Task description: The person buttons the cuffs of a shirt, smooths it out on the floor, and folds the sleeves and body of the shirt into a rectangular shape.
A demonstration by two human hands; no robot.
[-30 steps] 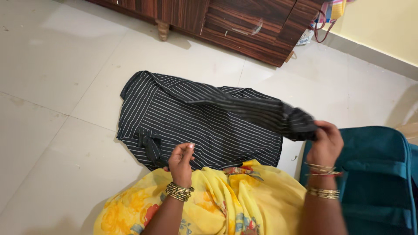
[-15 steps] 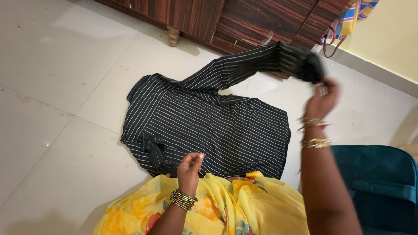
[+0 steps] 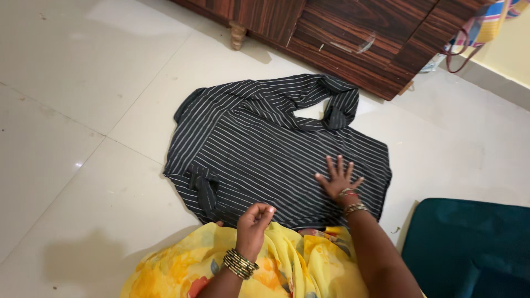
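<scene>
A black pinstriped shirt [image 3: 265, 149] lies spread flat on the pale tiled floor [image 3: 77, 110], its far sleeve [image 3: 309, 96] looped back toward the collar side. The right hand [image 3: 338, 179] presses flat on the shirt's near right part, fingers splayed, grip released and holding nothing. The left hand [image 3: 254, 223] hovers at the shirt's near hem with fingers curled into a loose fist; whether it pinches cloth cannot be told. A dark wooden cabinet [image 3: 353, 38] stands beyond the shirt, and a teal bag [image 3: 469, 248] sits to the right.
</scene>
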